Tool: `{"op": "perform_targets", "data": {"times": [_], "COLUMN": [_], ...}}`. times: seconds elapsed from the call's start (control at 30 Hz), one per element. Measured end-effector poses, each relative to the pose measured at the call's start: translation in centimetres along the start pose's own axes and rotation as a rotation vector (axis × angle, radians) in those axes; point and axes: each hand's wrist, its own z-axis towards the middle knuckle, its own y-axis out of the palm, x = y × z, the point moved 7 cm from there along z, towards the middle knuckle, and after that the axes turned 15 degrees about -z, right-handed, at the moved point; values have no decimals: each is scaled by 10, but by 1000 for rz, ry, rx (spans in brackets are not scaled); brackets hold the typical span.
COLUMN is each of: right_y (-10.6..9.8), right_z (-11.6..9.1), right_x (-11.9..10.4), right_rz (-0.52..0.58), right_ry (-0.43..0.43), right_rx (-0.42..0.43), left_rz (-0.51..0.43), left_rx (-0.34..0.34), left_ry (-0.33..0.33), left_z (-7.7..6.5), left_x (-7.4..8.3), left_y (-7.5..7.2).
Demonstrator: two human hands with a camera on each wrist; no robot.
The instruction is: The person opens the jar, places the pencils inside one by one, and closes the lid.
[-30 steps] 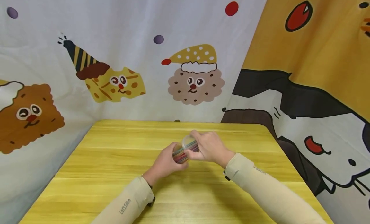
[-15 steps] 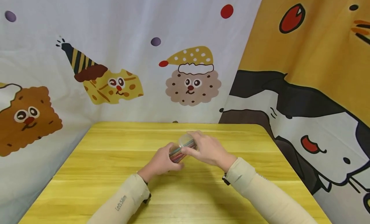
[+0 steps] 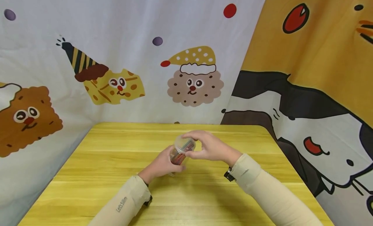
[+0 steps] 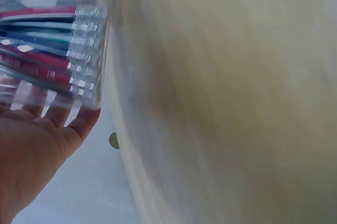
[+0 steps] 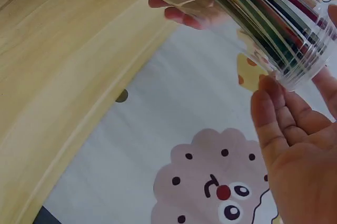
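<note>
A clear plastic jar (image 3: pixel 176 158) full of colored pencils (image 5: pixel 263 18) is held tilted above the table. My left hand (image 3: pixel 159 165) grips its lower body, fingers wrapped around the side. In the left wrist view, silver pencil ends (image 4: pixel 84 55) show through the jar's base. At the top, my right hand (image 3: pixel 208 146) has its thumb and fingers curled around the rim of the clear round lid (image 3: pixel 183 142). The right wrist view shows its fingertips (image 5: pixel 269 95) touching the jar's lid end. Whether the lid is loose cannot be told.
Beneath both hands is a yellow wood-grain table (image 3: pixel 116 141), its far edge against a printed cloth (image 3: pixel 131 112) with cartoon cookies and cheese. Another cartoon cloth (image 3: pixel 320 138) hangs along the right side.
The jar has swung from a slanted lie to more upright, its lid now facing up toward the head. My right hand has moved slightly left with the lid end; my left hand keeps its grip.
</note>
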Motion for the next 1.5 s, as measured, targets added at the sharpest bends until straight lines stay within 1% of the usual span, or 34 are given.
{"op": "perform_targets", "data": {"times": [0.03,0.07,0.2,0.27,0.3,0.37,0.43,0.5,0.63,0.7,0.8,0.9,1.0,1.17,1.23,1.37,1.5], "right_y": [1,1,5,7,9,13,16,21,30,32,34,33,31,30,29,26,25], "right_z": [2,4,12,13,13,13,12,11,10,9,8,10,13,18,19,20,21], "right_x": [-1,-2,-6,-8,-7,-6,-3,0,2,1,-2,-5,-4,2,5,6,6], "right_rz": [-8,-19,-36,-53,-60,-56,-33,28,173,217,226,202,201,294,343,406,420], "right_ry": [4,10,27,17,10,-1,-2,12,72,100,122,110,83,45,44,42,46], "right_rx": [-10,-19,-34,-28,-23,-12,5,22,71,107,150,166,136,35,-2,-64,-96], "left_rz": [0,15,83,105,112,124,138,152,171,174,188,183,159,134,136,142,145], "left_rx": [-8,-12,41,70,83,84,82,79,85,87,91,96,87,46,31,13,4], "left_ry": [9,33,82,84,73,63,48,38,30,39,59,77,68,40,38,28,17], "left_z": [0,0,0,0,0,0,0,0,-1,-2,-2,-2,-2,-1,0,1,2], "left_x": [0,1,4,5,4,5,5,5,7,7,7,7,6,4,4,3,1], "left_y": [0,0,-2,-3,-3,-3,-3,-4,-5,-5,-5,-6,-6,-5,-4,-4,-4]}}
